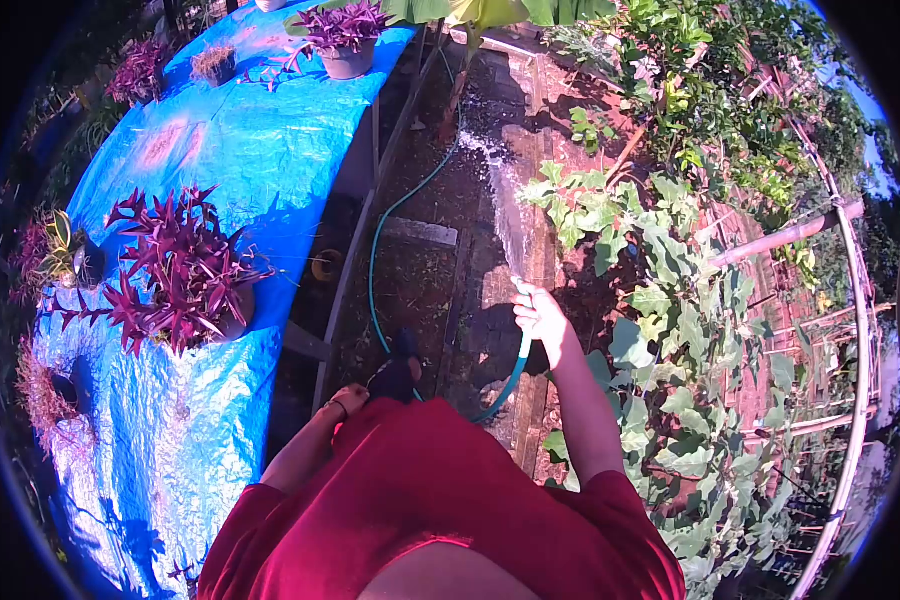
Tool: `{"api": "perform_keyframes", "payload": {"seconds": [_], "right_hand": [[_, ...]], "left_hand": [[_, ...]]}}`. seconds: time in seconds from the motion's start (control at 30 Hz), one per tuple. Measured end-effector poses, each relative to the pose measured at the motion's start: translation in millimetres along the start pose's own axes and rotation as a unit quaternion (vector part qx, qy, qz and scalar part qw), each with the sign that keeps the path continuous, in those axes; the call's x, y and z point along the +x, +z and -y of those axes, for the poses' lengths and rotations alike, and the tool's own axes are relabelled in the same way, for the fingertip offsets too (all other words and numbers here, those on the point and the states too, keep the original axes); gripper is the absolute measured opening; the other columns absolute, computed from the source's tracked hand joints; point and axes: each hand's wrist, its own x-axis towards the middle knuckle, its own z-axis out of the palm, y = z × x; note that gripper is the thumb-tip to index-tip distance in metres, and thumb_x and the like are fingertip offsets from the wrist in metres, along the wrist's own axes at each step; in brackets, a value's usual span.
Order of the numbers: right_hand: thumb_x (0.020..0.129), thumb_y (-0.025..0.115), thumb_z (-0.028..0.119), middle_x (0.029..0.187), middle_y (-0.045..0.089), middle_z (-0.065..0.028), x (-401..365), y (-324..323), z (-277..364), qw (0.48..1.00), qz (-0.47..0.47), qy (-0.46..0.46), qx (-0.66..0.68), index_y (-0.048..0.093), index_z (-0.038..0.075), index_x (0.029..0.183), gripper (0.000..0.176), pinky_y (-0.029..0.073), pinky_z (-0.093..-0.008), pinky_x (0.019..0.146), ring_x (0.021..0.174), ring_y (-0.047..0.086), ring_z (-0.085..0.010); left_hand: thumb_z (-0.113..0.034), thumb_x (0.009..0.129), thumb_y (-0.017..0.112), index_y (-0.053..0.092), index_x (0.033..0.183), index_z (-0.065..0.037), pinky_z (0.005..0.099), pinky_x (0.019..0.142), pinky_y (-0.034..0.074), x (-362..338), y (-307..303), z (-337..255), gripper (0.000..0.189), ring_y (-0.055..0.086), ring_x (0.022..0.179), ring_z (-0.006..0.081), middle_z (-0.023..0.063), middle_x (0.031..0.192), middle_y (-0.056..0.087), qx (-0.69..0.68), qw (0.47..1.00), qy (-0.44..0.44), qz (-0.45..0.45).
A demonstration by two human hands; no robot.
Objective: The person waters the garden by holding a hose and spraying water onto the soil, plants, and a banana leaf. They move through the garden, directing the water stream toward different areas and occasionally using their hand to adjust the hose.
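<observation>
Over the path (470, 300), right grip (540, 315) outstretched, clenched on the hose (515, 370); left grip (350, 400) low, closure unclear.

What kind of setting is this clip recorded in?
An outdoor garden, probably a backyard or small nursery. The right hand holds a teal hose spraying water beside leafy vines on a pole trellis, and potted purple plants stand on a blue tarp.
</observation>
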Motion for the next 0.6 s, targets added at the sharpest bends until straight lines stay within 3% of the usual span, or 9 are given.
{"api": "perform_keyframes", "payload": {"seconds": [0.07,0.17,0.3,0.37,0.47,0.6], "right_hand": [[0.098,0.048,0.021,0.056,0.036,0.0060,5,-2,6,1.000,-0.003,0.017,-0.004,0.050,0.018,0.099,0.004,0.021,-0.0218,0.031,0.035,0.027,-0.0056],[0.098,0.047,0.022,0.056,0.037,0.0056,16,-11,12,0.998,0.029,0.045,-0.032,0.050,0.018,0.103,0.006,0.021,-0.0226,0.031,0.035,0.027,-0.0059],[0.100,0.045,0.023,0.057,0.037,0.0048,39,-31,25,0.998,0.022,0.064,0.017,0.050,0.019,0.107,0.009,0.021,-0.0238,0.032,0.034,0.027,-0.0063],[0.100,0.044,0.025,0.057,0.038,0.0046,50,-36,34,0.997,0.013,0.074,-0.003,0.049,0.019,0.107,0.010,0.020,-0.0239,0.031,0.034,0.027,-0.0066],[0.100,0.043,0.026,0.058,0.038,0.0042,67,-42,54,0.996,-0.005,0.068,-0.058,0.051,0.021,0.114,0.016,0.022,-0.0241,0.030,0.034,0.028,-0.0071],[0.098,0.046,0.026,0.059,0.041,0.0039,107,-52,88,0.996,-0.001,0.077,-0.044,0.052,0.024,0.118,0.021,0.023,-0.0234,0.029,0.034,0.029,-0.0071]], "left_hand": [[-0.040,0.089,0.055,0.064,0.118,-0.009,0.0390,0.098,0.046,-1,-4,-5,0.044,0.060,0.114,0.0296,0.0156,0.117,0.065,-0.002,0.998,-0.052,0.037],[-0.040,0.089,0.054,0.065,0.118,-0.009,0.0391,0.099,0.045,19,5,15,0.043,0.060,0.115,0.0298,0.0160,0.117,0.065,0.022,0.994,-0.052,0.088],[-0.041,0.090,0.053,0.067,0.115,-0.008,0.0401,0.100,0.045,44,19,31,0.044,0.060,0.114,0.0306,0.0167,0.116,0.066,0.056,0.993,-0.050,0.089],[-0.041,0.090,0.050,0.069,0.110,-0.006,0.0409,0.099,0.045,77,29,51,0.045,0.061,0.111,0.0327,0.0194,0.115,0.065,0.121,0.982,-0.007,0.146],[-0.041,0.091,0.045,0.070,0.106,-0.006,0.0420,0.097,0.046,84,-7,-7,0.045,0.061,0.109,0.0353,0.0209,0.113,0.065,0.218,0.953,0.035,0.205],[-0.039,0.091,0.042,0.070,0.103,-0.007,0.0431,0.096,0.047,135,-15,-12,0.044,0.061,0.108,0.0368,0.0203,0.112,0.065,0.238,0.946,0.095,0.199]]}}
